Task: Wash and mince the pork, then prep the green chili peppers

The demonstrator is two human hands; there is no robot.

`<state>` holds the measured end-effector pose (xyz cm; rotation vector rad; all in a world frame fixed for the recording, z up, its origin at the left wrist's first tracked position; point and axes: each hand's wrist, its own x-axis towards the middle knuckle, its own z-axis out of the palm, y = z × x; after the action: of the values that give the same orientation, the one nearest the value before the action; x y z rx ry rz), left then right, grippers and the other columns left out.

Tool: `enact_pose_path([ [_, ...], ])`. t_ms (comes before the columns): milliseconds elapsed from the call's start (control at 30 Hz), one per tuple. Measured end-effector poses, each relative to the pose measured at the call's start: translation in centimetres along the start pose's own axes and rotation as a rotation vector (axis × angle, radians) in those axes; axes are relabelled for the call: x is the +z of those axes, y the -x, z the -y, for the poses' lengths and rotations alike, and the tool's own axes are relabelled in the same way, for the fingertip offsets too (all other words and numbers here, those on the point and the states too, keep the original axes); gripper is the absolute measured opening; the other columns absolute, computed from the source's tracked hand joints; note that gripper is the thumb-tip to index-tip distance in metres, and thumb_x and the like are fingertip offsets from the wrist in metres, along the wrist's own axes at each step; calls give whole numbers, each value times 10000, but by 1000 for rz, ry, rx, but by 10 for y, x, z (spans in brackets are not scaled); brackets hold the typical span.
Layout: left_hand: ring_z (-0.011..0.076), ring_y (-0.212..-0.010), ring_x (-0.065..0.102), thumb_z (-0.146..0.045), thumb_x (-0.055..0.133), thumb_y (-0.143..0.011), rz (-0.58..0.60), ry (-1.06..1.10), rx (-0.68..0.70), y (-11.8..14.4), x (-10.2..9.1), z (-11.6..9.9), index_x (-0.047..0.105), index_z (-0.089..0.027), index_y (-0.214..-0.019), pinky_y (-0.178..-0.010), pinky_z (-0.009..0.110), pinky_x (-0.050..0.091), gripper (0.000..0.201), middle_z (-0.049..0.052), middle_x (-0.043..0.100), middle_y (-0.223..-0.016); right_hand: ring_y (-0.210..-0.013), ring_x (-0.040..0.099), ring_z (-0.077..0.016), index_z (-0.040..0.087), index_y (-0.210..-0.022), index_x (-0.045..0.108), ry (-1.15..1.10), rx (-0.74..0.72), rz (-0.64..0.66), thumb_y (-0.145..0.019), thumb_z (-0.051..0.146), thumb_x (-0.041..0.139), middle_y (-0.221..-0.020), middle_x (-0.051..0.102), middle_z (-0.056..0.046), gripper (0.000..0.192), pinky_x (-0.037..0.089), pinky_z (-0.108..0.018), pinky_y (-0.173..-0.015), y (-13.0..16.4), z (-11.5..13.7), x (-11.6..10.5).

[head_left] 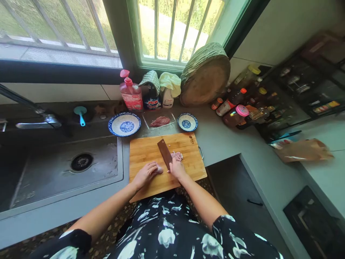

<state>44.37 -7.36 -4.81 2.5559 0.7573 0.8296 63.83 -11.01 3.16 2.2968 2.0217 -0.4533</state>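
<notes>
Standing at a grey counter [231,144], the person works over a bamboo board [145,153], pale, rectangular, grain running sideways.

Far left: a metal tap [37,120] over a dull steel sink [54,172] with a round dark drain [81,162]. A teal scoop [81,113] lies behind it.

Next, a round bowl [124,124], white with blue rim and blue centre, beside a pink pump bottle [131,93].

On the board, the left hand [147,173] is curled, fingers bent down onto a pale pink piece of meat [159,169], pinning it. Just right of it, the right hand [176,168] is closed round the handle of a cleaver [165,153]; its broad, dark, rectangular blade stands edge-down beside the left fingertips. A small heap of cut bits [177,155], pink and ragged, lies just right of the blade.

Behind the board: a clear tray [147,120] holding a flat red slab [160,121], then a smaller blue-rimmed dish [187,122].

Further right, a thick round wooden block [205,77] leans against the window, bark-rough on its side. Past it, a cluster of jars [237,108], glossy, capped red, pink and yellow. Far right, a crumpled brown bag [303,149].
</notes>
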Motion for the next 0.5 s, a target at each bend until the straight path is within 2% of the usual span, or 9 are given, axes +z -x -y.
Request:
enact_pose_path([
  [100, 224, -1120, 467, -301, 464, -876, 25, -40, -20, 1, -2, -4, 560, -170, -1065, -957, 431, 414, 249, 99, 575, -1111, -832, 641, -242, 113, -1072, 433, -17, -2, -2, -899, 280, 357, -914, 645, -160, 252, 486, -321, -687, 15, -6, -3],
  [167, 208, -1147, 442, -288, 412, -898, 65, -25, 28, 1, -2, -2, 542, -177, -1120, -1014, 438, 360, 280, 83, 571, -1130, -801, 647, -241, 122, -1091, 421, 4, -36, 4, -898, 286, 352, -888, 651, -147, 262, 489, -320, -669, 25, -3, -2],
  [300, 169, -1197, 401, -262, 266, -940, 187, 41, 146, 0, 6, 6, 544, -183, -1141, -1078, 398, 285, 352, 55, 554, -1194, -743, 656, -255, 127, -1061, 435, 60, -82, 15, -891, 283, 354, -824, 660, -131, 245, 499, -336, -631, 34, 10, 3],
  [400, 168, -1247, 348, -271, 223, -945, 212, 22, 151, 0, 14, 13, 542, -164, -1147, -1095, 394, 252, 392, 67, 506, -1268, -742, 659, -258, 123, -1057, 430, 72, -84, 18, -886, 267, 360, -817, 662, -132, 235, 504, -345, -632, 32, 18, 7],
  [500, 167, -1248, 349, -282, 220, -945, 222, -20, 141, 0, 20, 16, 559, -162, -1120, -1092, 389, 260, 400, 67, 527, -1242, -737, 660, -259, 113, -1054, 424, 81, -70, 19, -885, 255, 363, -802, 661, -139, 229, 506, -347, -631, 34, 19, 10],
])
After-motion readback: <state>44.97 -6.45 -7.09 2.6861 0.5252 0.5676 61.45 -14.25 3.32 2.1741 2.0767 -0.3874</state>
